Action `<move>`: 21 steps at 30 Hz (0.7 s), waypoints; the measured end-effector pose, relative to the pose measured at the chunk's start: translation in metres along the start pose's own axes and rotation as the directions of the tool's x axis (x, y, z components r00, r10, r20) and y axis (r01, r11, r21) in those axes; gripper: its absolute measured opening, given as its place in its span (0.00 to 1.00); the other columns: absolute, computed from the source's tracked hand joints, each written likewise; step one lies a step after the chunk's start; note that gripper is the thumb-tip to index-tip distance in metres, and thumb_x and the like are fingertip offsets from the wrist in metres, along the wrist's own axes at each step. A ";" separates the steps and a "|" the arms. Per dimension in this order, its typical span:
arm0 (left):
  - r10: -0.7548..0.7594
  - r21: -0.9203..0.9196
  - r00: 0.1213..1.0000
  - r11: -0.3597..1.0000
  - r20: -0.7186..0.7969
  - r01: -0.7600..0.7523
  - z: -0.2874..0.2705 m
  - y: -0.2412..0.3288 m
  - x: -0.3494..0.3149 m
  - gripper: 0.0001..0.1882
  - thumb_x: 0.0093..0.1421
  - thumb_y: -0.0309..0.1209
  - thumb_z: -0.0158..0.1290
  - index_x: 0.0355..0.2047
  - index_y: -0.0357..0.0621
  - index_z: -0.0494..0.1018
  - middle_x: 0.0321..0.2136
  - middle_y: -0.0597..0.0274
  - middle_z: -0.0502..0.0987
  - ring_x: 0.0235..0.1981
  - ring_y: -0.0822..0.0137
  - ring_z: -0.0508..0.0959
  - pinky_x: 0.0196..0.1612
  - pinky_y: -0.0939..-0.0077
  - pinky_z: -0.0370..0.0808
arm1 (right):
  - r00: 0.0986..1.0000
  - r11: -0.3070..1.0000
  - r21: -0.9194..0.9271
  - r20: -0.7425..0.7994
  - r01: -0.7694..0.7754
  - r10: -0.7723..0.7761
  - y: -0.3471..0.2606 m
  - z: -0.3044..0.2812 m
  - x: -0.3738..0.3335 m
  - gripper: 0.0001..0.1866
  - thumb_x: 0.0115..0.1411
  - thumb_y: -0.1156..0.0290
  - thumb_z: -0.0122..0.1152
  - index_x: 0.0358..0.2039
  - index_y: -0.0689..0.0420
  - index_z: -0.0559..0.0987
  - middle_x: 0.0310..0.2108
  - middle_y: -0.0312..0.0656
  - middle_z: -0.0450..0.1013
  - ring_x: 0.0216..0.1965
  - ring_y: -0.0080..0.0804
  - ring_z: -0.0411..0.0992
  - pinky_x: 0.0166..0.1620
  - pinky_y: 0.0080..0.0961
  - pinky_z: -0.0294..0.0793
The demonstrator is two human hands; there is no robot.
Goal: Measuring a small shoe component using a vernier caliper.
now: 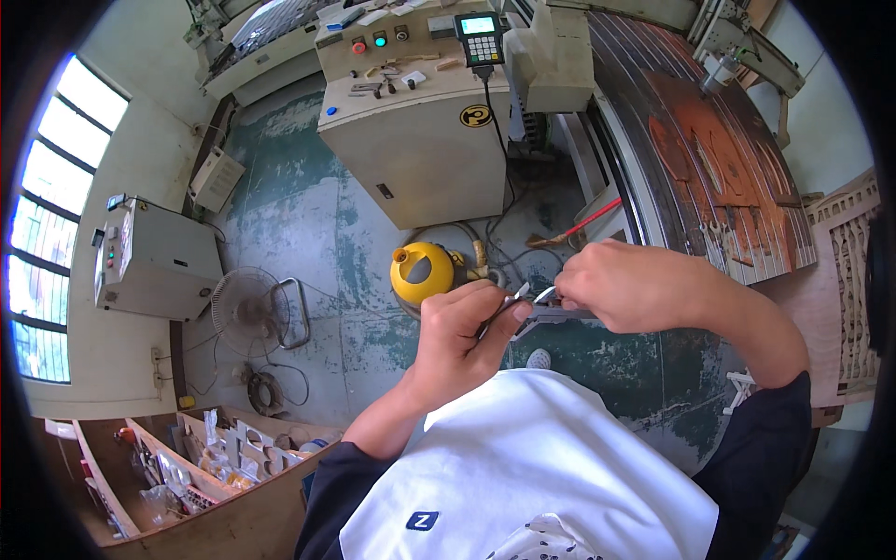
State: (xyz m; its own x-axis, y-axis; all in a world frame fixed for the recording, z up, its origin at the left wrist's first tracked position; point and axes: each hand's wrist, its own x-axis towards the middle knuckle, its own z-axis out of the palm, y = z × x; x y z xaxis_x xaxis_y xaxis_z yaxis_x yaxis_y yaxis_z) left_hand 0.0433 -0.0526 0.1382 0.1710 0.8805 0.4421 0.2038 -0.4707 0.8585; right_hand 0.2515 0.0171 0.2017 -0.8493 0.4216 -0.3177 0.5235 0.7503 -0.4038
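Observation:
In front of my chest, both hands are raised close together. My left hand [459,331] is closed, pinching a slim dark rod-like piece with a pale tip [521,292] between thumb and fingers. The tip points toward my right hand [621,287]. That hand is closed too, its fingers curled down around a small curved whitish strip [546,296]. A narrow gap seems to lie between the two pieces. My fingers hide most of both, so their exact kind cannot be told.
A yellow rounded machine [422,269] with hoses stands on the floor beyond my hands. Behind it is a control cabinet [411,149] with a handheld keypad [480,39]. At right lies a slatted machine bed [667,121]; at left are a floor fan [250,310] and wooden compartments [187,527].

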 end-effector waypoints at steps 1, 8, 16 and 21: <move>-0.001 -0.003 1.000 1.000 0.006 0.001 0.001 0.000 0.000 0.11 0.54 0.18 0.58 0.19 0.31 0.67 0.13 0.56 0.62 0.14 0.63 0.61 0.18 0.70 0.56 | 1.000 1.000 -0.001 -0.003 -0.002 0.002 -0.003 -0.001 -0.002 0.06 0.51 0.81 0.56 0.29 0.68 0.79 0.27 0.58 0.76 0.35 0.52 0.78 0.40 0.41 0.77; -0.089 -0.003 0.996 0.996 -0.027 0.089 0.006 -0.007 -0.007 0.11 0.57 0.20 0.57 0.19 0.32 0.68 0.12 0.59 0.64 0.14 0.72 0.61 0.18 0.74 0.57 | 1.000 0.983 -0.185 -0.017 -0.011 0.008 -0.016 0.001 -0.011 0.06 0.49 0.80 0.55 0.27 0.69 0.78 0.28 0.54 0.76 0.33 0.51 0.78 0.38 0.38 0.78; -0.442 -0.306 0.890 0.837 0.111 0.454 -0.001 -0.013 0.000 0.19 0.65 0.34 0.53 0.19 0.36 0.70 0.14 0.70 0.70 0.16 0.82 0.62 0.18 0.81 0.57 | 0.931 0.752 -0.629 -0.117 0.199 -0.344 -0.008 0.013 -0.020 0.04 0.46 0.75 0.58 0.22 0.63 0.76 0.21 0.43 0.73 0.24 0.35 0.76 0.32 0.28 0.77; -0.497 -0.475 0.837 0.694 0.226 0.541 0.005 -0.016 0.007 0.18 0.66 0.36 0.53 0.22 0.38 0.70 0.15 0.70 0.69 0.14 0.84 0.61 0.16 0.84 0.55 | 0.832 0.548 -0.808 -0.141 0.217 -0.537 0.010 0.022 -0.025 0.06 0.44 0.70 0.58 0.20 0.60 0.75 0.19 0.36 0.68 0.21 0.27 0.69 0.29 0.22 0.68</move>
State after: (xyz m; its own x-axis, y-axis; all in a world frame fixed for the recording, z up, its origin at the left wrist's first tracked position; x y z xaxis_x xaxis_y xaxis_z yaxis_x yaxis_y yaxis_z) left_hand 0.0463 -0.0391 0.1269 0.2601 0.9586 -0.1157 -0.2239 0.1765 0.9585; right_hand 0.2795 0.0025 0.1870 -0.9971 0.0195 0.0735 0.0475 0.9141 0.4027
